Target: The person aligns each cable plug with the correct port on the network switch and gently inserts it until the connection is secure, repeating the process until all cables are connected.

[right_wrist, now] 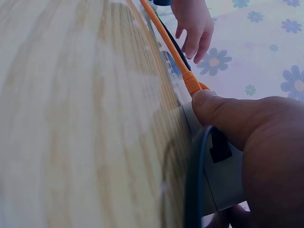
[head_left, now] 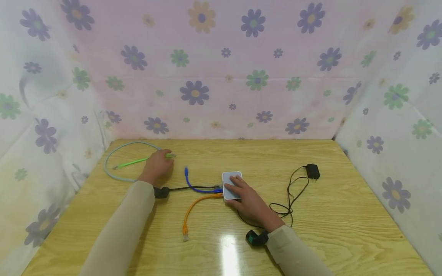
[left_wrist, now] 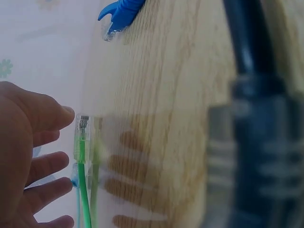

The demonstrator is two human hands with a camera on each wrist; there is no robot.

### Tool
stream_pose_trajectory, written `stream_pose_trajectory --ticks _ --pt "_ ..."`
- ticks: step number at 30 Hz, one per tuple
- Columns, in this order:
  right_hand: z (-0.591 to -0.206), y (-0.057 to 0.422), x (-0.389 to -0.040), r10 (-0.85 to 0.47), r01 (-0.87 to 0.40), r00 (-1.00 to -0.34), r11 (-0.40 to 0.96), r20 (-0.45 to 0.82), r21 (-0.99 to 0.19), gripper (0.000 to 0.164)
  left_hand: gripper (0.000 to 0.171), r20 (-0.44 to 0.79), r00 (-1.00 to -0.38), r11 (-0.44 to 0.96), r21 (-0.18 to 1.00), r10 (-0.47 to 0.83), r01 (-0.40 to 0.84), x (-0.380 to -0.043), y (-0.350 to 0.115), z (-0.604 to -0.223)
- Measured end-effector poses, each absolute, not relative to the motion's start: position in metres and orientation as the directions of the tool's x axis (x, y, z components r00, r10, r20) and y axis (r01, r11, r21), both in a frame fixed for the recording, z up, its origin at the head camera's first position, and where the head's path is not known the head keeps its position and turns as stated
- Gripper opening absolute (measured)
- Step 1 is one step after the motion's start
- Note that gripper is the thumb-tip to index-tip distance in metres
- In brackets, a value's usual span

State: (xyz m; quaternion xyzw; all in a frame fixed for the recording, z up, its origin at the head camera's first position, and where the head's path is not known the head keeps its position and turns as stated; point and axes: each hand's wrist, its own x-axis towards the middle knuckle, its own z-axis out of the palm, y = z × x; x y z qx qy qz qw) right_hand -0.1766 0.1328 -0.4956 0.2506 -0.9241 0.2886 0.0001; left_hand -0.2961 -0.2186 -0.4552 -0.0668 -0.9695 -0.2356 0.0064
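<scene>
My left hand [head_left: 159, 165] reaches over a bright green network cable [head_left: 132, 162] at the left of the table. In the left wrist view its thumb and loosely spread fingers hang beside the clear green plug [left_wrist: 82, 137]. My right hand [head_left: 250, 201] holds a small white router [head_left: 230, 177], fingers across its grey top and thumb [right_wrist: 213, 107] along the near side by the orange plug. An orange network cable [head_left: 189, 212], a blue one [head_left: 187, 177] and a black one [head_left: 193, 187] run into the router's left side. The black cable's other end is hidden near my left wrist.
A pale blue cable [head_left: 107, 159] loops around the green one. At the right lies a black power adapter [head_left: 312, 171]; its thin cord [head_left: 289, 199] winds in loose loops toward the router. Flowered cloth [head_left: 221, 69] walls the wooden table [head_left: 345, 230] at the back and sides.
</scene>
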Motion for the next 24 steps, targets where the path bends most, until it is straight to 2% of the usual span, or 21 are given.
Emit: stream_pose_trajectory --ticks 11,24 --pt "-0.4968 0.1318 -0.1754 -0.462 -0.459 -0.875 0.703 0.141 -0.543 0.060 0.050 0.020 -0.994 0.906 0.408 0.111 0.109 -0.3024 -0.2224 -0.4632" --pt "-0.4954 0.1338 -0.1764 -0.459 -0.452 -0.878 0.707 0.133 -0.544 0.059 0.040 0.024 -0.995 0.913 0.397 0.093 0.095 -0.2987 -0.2214 -0.4608"
